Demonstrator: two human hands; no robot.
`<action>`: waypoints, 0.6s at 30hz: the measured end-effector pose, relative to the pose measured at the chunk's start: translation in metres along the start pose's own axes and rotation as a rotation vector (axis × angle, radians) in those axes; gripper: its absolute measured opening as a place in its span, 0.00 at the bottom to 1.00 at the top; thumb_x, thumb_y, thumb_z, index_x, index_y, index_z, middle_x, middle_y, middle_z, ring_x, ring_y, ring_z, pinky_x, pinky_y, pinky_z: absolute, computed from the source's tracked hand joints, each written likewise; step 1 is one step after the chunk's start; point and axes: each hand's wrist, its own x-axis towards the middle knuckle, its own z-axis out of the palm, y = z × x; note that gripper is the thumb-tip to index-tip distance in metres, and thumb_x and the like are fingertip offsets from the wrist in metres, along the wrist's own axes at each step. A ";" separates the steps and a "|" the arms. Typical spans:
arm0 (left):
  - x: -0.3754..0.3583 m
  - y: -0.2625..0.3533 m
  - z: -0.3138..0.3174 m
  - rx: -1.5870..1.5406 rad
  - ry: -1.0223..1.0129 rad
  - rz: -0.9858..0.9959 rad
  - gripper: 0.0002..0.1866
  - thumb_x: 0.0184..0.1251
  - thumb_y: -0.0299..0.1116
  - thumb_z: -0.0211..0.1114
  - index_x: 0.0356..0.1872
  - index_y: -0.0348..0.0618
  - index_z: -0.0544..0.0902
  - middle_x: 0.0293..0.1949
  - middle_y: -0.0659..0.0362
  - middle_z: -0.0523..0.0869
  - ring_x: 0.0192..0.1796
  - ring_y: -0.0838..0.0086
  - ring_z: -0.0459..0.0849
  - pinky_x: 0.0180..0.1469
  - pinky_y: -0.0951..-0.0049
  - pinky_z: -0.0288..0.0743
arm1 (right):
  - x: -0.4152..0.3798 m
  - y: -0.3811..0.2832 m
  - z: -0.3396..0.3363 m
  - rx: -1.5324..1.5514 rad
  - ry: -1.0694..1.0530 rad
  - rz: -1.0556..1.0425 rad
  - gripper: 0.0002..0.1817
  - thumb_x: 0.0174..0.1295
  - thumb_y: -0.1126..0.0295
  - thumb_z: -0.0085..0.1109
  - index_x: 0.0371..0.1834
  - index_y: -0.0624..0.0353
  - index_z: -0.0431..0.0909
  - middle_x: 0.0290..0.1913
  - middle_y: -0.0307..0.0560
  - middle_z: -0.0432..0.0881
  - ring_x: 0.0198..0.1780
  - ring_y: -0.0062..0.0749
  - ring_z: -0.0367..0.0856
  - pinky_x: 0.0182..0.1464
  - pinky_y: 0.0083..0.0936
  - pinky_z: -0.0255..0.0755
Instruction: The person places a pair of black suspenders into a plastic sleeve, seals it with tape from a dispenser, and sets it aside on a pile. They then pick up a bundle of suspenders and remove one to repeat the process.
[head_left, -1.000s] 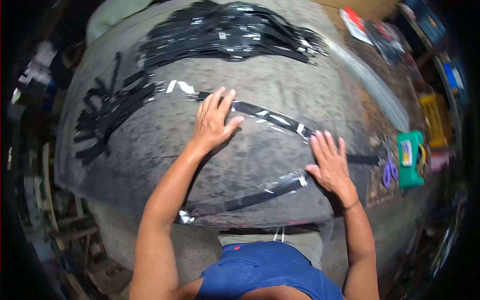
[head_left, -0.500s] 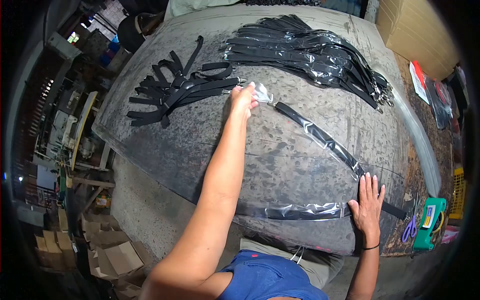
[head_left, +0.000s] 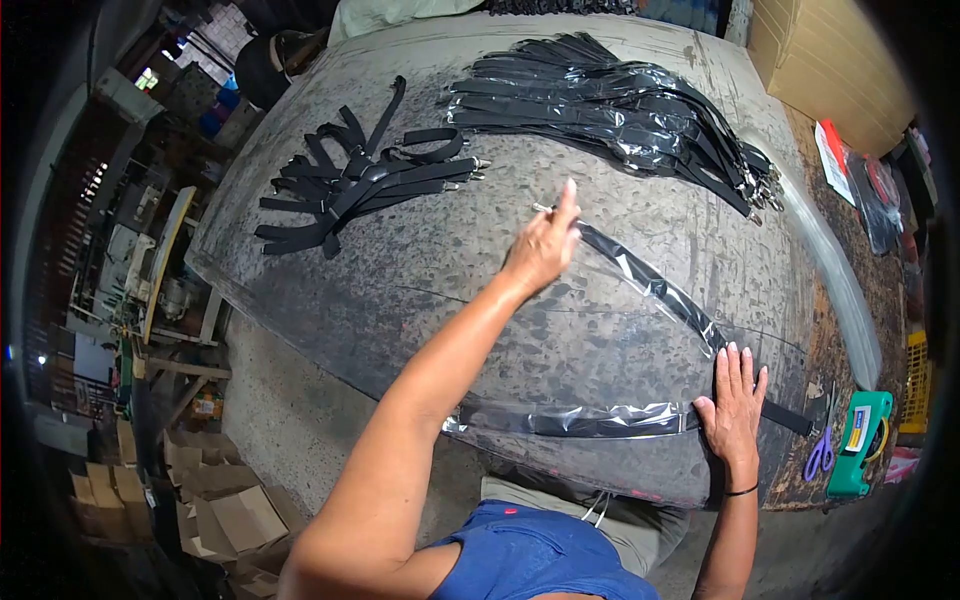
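Observation:
A long black strap in a clear plastic sleeve lies bent across the dark worn table, and its lower run follows the near edge. My left hand lies flat on the sleeve near its far end, fingers straight, holding nothing. At the bend on the right, my right hand presses flat on the strap with fingers spread. A pile of bare black straps sits left of my left hand. A pile of sleeved straps lies beyond it.
Purple scissors and a green box lie at the right edge. A long clear plastic strip runs along the right side. A cardboard box stands far right, and open cartons sit on the floor at left.
My left hand has let go of the sleeve's far end and slid back toward me, flat on the sleeve. My right hand has stayed put at the bend.

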 end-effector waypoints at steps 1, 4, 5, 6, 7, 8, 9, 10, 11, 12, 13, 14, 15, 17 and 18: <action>-0.005 -0.001 0.003 0.004 0.006 -0.002 0.45 0.69 0.35 0.62 0.79 0.44 0.43 0.58 0.50 0.83 0.61 0.53 0.80 0.65 0.60 0.72 | 0.001 0.000 -0.001 0.003 -0.008 0.008 0.41 0.62 0.51 0.56 0.76 0.62 0.58 0.78 0.55 0.57 0.79 0.54 0.49 0.77 0.58 0.34; -0.014 -0.001 0.001 -0.026 0.005 0.154 0.44 0.67 0.42 0.64 0.78 0.41 0.51 0.64 0.47 0.78 0.71 0.53 0.70 0.73 0.57 0.60 | 0.000 0.000 0.000 0.009 0.005 -0.002 0.41 0.62 0.52 0.56 0.75 0.63 0.59 0.78 0.55 0.58 0.79 0.54 0.49 0.77 0.58 0.34; -0.016 -0.002 0.001 0.087 -0.042 0.184 0.42 0.66 0.45 0.64 0.76 0.39 0.57 0.66 0.46 0.75 0.73 0.53 0.67 0.75 0.55 0.57 | 0.001 -0.001 0.000 0.010 0.004 -0.002 0.41 0.62 0.52 0.56 0.75 0.63 0.59 0.78 0.55 0.58 0.79 0.54 0.49 0.77 0.58 0.34; -0.017 -0.002 0.003 0.196 -0.092 0.218 0.40 0.65 0.49 0.65 0.73 0.38 0.62 0.68 0.46 0.73 0.74 0.53 0.64 0.76 0.53 0.53 | 0.001 -0.001 0.001 0.007 0.015 -0.010 0.41 0.62 0.52 0.57 0.75 0.63 0.59 0.78 0.55 0.58 0.79 0.54 0.49 0.78 0.57 0.34; -0.018 -0.004 0.003 0.188 -0.094 0.235 0.36 0.65 0.52 0.64 0.68 0.38 0.71 0.69 0.45 0.71 0.75 0.53 0.63 0.76 0.51 0.53 | 0.000 0.000 0.000 0.001 0.024 -0.011 0.41 0.61 0.53 0.57 0.75 0.63 0.59 0.78 0.55 0.58 0.79 0.54 0.50 0.78 0.57 0.34; -0.019 -0.005 0.005 0.176 -0.100 0.243 0.36 0.65 0.52 0.64 0.68 0.38 0.71 0.69 0.45 0.71 0.75 0.53 0.63 0.76 0.51 0.53 | -0.001 0.001 0.000 -0.005 0.018 0.002 0.41 0.61 0.53 0.57 0.75 0.63 0.59 0.78 0.55 0.58 0.79 0.54 0.50 0.78 0.57 0.34; -0.020 -0.006 0.006 0.203 -0.091 0.259 0.36 0.65 0.52 0.64 0.68 0.38 0.72 0.69 0.45 0.71 0.75 0.53 0.64 0.76 0.52 0.53 | -0.001 -0.001 -0.002 0.003 0.012 0.004 0.41 0.62 0.52 0.57 0.75 0.63 0.59 0.78 0.54 0.58 0.79 0.54 0.50 0.77 0.57 0.34; -0.020 -0.006 0.007 0.233 -0.079 0.273 0.36 0.65 0.52 0.64 0.67 0.38 0.72 0.69 0.45 0.71 0.75 0.53 0.64 0.76 0.52 0.53 | 0.000 -0.001 -0.002 0.010 0.008 0.003 0.41 0.62 0.52 0.57 0.75 0.63 0.59 0.78 0.54 0.58 0.79 0.54 0.50 0.77 0.58 0.35; -0.020 -0.006 0.007 0.239 -0.075 0.280 0.35 0.65 0.53 0.64 0.66 0.38 0.73 0.70 0.45 0.71 0.75 0.53 0.63 0.76 0.51 0.52 | 0.000 -0.001 -0.002 0.000 0.009 0.003 0.41 0.62 0.51 0.57 0.75 0.63 0.59 0.78 0.54 0.58 0.79 0.54 0.50 0.77 0.58 0.35; -0.019 -0.006 0.007 0.232 -0.076 0.283 0.35 0.65 0.53 0.64 0.66 0.38 0.73 0.70 0.45 0.71 0.75 0.53 0.63 0.76 0.51 0.52 | 0.000 -0.001 -0.001 -0.004 0.005 0.009 0.41 0.62 0.51 0.57 0.75 0.63 0.59 0.78 0.54 0.58 0.79 0.54 0.50 0.77 0.58 0.35; -0.019 -0.005 0.007 0.240 -0.075 0.287 0.35 0.65 0.53 0.64 0.67 0.39 0.73 0.70 0.45 0.70 0.75 0.52 0.63 0.76 0.51 0.52 | 0.000 -0.001 0.000 -0.009 0.006 0.009 0.41 0.62 0.51 0.57 0.75 0.63 0.59 0.78 0.54 0.58 0.79 0.54 0.50 0.77 0.58 0.35; -0.019 -0.005 0.006 0.249 -0.074 0.291 0.35 0.65 0.53 0.63 0.67 0.40 0.73 0.70 0.45 0.70 0.75 0.52 0.63 0.76 0.51 0.52 | 0.001 -0.001 0.000 -0.013 0.007 0.008 0.41 0.62 0.50 0.57 0.75 0.62 0.59 0.78 0.54 0.58 0.79 0.54 0.50 0.77 0.58 0.35; -0.019 -0.004 0.005 0.270 -0.085 0.294 0.34 0.66 0.55 0.63 0.67 0.44 0.73 0.70 0.45 0.69 0.75 0.50 0.62 0.76 0.50 0.52 | 0.001 -0.001 -0.001 -0.011 0.005 0.010 0.42 0.62 0.50 0.57 0.75 0.62 0.59 0.78 0.53 0.58 0.79 0.54 0.50 0.77 0.58 0.35; -0.018 -0.004 0.006 0.260 -0.089 0.289 0.34 0.66 0.55 0.62 0.68 0.46 0.73 0.71 0.45 0.68 0.75 0.49 0.61 0.76 0.49 0.52 | 0.000 -0.001 0.000 -0.013 0.008 0.008 0.42 0.62 0.50 0.57 0.75 0.62 0.59 0.78 0.53 0.58 0.79 0.53 0.50 0.77 0.58 0.35; -0.018 -0.004 0.006 0.255 -0.093 0.283 0.34 0.66 0.56 0.62 0.68 0.48 0.72 0.71 0.45 0.67 0.75 0.48 0.60 0.76 0.47 0.52 | 0.000 -0.001 0.000 -0.012 0.013 0.004 0.42 0.62 0.50 0.56 0.75 0.62 0.59 0.78 0.53 0.58 0.79 0.53 0.50 0.77 0.58 0.35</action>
